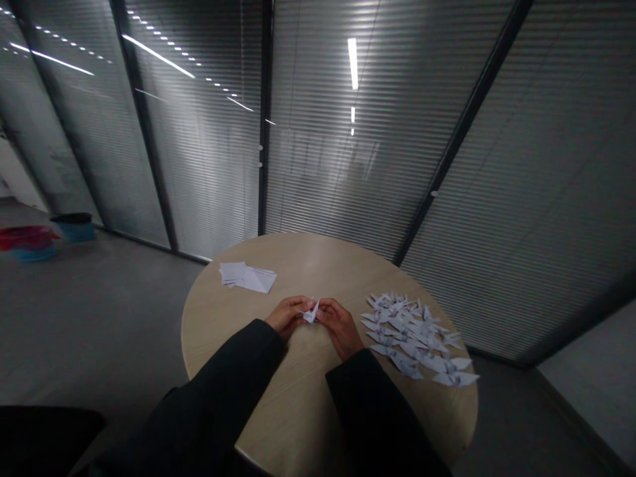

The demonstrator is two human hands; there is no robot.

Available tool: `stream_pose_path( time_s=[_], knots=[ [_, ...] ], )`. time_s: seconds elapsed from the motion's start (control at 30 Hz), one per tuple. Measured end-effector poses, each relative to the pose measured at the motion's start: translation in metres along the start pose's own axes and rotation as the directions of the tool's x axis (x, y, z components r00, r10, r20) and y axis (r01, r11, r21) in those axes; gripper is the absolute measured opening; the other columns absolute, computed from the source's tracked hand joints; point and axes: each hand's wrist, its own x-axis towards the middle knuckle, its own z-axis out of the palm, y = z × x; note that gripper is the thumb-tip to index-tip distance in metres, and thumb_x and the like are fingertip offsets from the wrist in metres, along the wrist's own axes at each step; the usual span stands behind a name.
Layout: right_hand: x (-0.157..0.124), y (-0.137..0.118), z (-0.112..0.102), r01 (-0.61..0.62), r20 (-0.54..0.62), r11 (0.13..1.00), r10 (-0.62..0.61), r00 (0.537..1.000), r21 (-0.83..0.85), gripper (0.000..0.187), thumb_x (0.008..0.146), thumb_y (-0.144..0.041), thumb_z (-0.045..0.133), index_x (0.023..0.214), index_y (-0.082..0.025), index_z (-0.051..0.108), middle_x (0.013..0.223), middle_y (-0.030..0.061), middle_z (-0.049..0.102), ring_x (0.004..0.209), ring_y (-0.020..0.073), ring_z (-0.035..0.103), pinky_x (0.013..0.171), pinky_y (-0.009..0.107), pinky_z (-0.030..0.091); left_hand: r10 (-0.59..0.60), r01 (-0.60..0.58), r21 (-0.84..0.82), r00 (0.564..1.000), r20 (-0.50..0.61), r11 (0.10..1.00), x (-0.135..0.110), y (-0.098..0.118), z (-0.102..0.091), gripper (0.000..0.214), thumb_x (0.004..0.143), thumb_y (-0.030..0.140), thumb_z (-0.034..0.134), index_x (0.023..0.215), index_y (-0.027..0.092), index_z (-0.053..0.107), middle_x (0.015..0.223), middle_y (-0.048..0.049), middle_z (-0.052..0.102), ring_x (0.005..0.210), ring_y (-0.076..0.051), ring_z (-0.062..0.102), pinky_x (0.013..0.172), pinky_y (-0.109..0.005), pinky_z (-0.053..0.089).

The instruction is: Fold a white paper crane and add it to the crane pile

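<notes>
No text can be read on the folded paper (311, 313); faint marks on the glass wall (328, 159) beyond the round table (318, 265) are too blurred.

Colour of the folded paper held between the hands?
The folded paper looks white; the head view shows it best.

Paper cranes (407, 334) block your right grip (340, 328) outward; paper sheets (247, 277) lie ahead of your left grip (287, 317). Pass forward between them over the counter (318, 262).

- Left sleeve (218, 391): long, black, matte fabric, cuff ending at wrist.
- Right sleeve (372, 411): same black fabric, broad cuff.
- Left hand (285, 317), right hand (340, 326): both bare.
</notes>
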Motion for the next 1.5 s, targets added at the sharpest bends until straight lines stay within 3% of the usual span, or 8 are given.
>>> stream_pose_path(
  time_s=[1.0, 1.37, 1.5],
  knots=[
    [-0.0018, -0.0032, 0.0051, -0.018, -0.012, 0.999, 0.019, 1.000, 0.042, 0.029, 0.062, -0.036, 0.080, 0.082, -0.021, 0.065, 0.078, 0.0005, 0.068, 0.075, 0.0157, 0.061, 0.072, 0.028, 0.047, -0.046, 0.047, -0.025, 0.998, 0.042, 0.999, -0.0035, 0.0041, 0.0034, 0.041, 0.045, 0.036, 0.089, 0.064, 0.009, 0.065, 0.060, -0.0010, 0.059, 0.055, -0.007, 0.053, 0.056, -0.018, 0.043],
    [-0.0017, -0.0043, 0.0035, 0.023, -0.015, 0.999, -0.024, 1.000, -0.043, 0.025, 0.067, -0.037, 0.076, 0.084, -0.022, 0.066, 0.085, 0.0022, 0.068, 0.084, 0.0189, 0.062, 0.078, 0.031, 0.048, -0.010, 0.012, -0.039, 0.999, 0.042, 0.999, -0.0022, 0.0014, 0.0006, 0.037, 0.050, 0.035, 0.087, 0.065, 0.010, 0.064, 0.063, -0.0020, 0.060, 0.059, -0.009, 0.055, 0.060, -0.020, 0.045],
    [-0.0007, -0.0035, 0.0018, 0.080, -0.007, 0.984, -0.082, 0.997, -0.158, 0.031, 0.069, -0.033, 0.073, 0.098, -0.024, 0.065, 0.088, 0.0013, 0.066, 0.087, 0.0191, 0.062, 0.081, 0.032, 0.049, 0.015, -0.015, -0.008, 1.000, -0.002, 1.000, 0.0000, -0.0005, -0.0006, 0.038, 0.050, 0.037, 0.086, 0.065, 0.010, 0.065, 0.062, -0.0023, 0.061, 0.058, -0.009, 0.054, 0.056, -0.020, 0.041]
  ],
)
